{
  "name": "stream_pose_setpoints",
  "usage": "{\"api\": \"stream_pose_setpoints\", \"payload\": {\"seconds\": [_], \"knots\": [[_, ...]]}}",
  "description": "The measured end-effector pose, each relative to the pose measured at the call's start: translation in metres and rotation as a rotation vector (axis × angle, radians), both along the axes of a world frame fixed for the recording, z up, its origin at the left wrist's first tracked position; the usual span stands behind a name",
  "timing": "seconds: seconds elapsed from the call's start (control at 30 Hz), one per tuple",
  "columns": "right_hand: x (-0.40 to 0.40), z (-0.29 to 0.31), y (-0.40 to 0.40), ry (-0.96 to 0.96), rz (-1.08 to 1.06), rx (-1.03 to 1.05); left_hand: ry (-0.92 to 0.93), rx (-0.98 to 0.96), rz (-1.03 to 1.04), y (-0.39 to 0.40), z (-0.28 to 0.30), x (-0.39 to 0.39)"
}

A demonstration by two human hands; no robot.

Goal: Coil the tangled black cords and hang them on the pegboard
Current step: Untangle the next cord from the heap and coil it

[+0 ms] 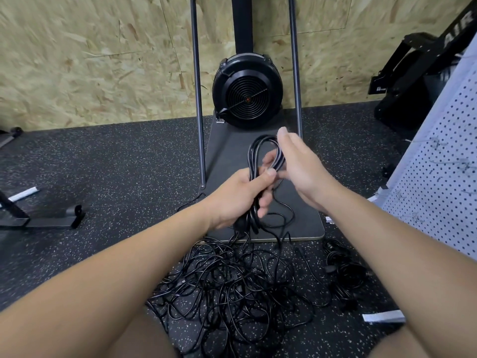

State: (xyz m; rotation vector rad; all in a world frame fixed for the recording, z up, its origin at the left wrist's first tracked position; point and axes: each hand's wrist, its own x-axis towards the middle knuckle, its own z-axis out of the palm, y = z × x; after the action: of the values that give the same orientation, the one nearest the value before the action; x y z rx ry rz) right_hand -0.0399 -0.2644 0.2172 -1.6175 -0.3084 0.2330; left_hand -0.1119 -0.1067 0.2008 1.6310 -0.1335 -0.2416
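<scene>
My left hand [241, 196] grips a bundle of black cord loops [260, 151] around its middle, the loops standing up above my fist and their lower ends hanging below it. My right hand [296, 164] is beside the loops on the right, fingers fairly straight and blurred, touching the cord near the top. A loose strand runs down from the bundle into a big tangle of black cords [232, 277] on the floor in front of me. The white pegboard [438, 192] leans at the right edge, with a few small metal hooks on it.
A smaller heap of black cord [343, 275] lies on the floor right of the tangle. A black fan machine [247, 90] on a dark platform [307, 223] with two upright poles stands ahead. Black equipment frames sit at left and far right. Behind is a chipboard wall.
</scene>
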Motion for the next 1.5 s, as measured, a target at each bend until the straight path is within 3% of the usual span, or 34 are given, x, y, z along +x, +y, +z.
{"api": "stream_pose_setpoints", "payload": {"seconds": [0.13,0.37,0.53,0.67,0.77,0.93,1.03,1.17,1.27,1.4,1.5], "knots": [[-0.003,-0.024,-0.004,0.167,0.116,-0.135,-0.068,-0.039,0.181,0.012,-0.001,0.012],[-0.019,-0.053,-0.001,0.016,0.561,-0.603,0.001,-0.291,0.334,0.029,0.007,0.02],[-0.02,-0.057,-0.004,-0.019,0.452,-0.778,0.007,-0.343,0.458,0.059,0.006,0.027],[-0.013,-0.05,-0.005,0.054,0.388,-0.672,0.004,-0.137,0.599,0.072,0.0,0.03],[-0.02,-0.025,-0.002,-0.025,0.413,-0.514,-0.066,0.177,0.681,0.075,-0.004,0.03],[-0.04,0.001,0.007,-0.134,0.487,-0.234,-0.176,0.388,0.602,0.065,-0.007,0.03],[-0.034,-0.001,0.007,-0.135,0.431,-0.188,-0.148,0.384,0.506,0.051,-0.007,0.025],[-0.027,-0.006,0.01,-0.067,0.314,-0.132,0.033,0.191,0.395,0.023,-0.003,0.011],[-0.028,-0.008,0.012,-0.118,0.205,-0.29,0.094,0.071,0.422,0.011,-0.004,0.009],[-0.021,-0.014,0.011,-0.284,-0.021,-0.567,0.031,0.148,0.481,0.014,0.0,0.009],[-0.014,-0.018,0.007,-0.069,-0.013,-0.508,0.01,0.19,0.448,0.018,0.004,0.011]]}}
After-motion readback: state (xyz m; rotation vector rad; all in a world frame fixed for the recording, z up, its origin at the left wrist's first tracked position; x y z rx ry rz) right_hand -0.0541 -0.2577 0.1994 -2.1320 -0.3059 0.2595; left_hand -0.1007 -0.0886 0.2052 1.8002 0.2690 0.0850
